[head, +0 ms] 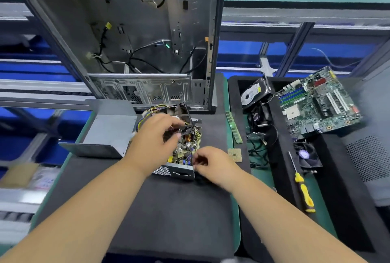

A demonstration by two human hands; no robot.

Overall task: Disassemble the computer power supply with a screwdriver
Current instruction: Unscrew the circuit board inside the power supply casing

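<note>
Power supply, lid off: left hand pinches inner wires, right hand pinches its near-right edge.

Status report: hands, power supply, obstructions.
Left hand pinching wires inside open power supply. Right hand gripping its near corner. Screwdriver idle in right tray. Wire tangle in the way.

Open black mat in front of the power supply: clear lane from the near side. Far side blocked by upright PC case. Left blocked by removed metal cover. Right is tight: CPU chip and RAM stick lie just beside, then tray wall. Screwdriver sits in the tray, well apart.
</note>
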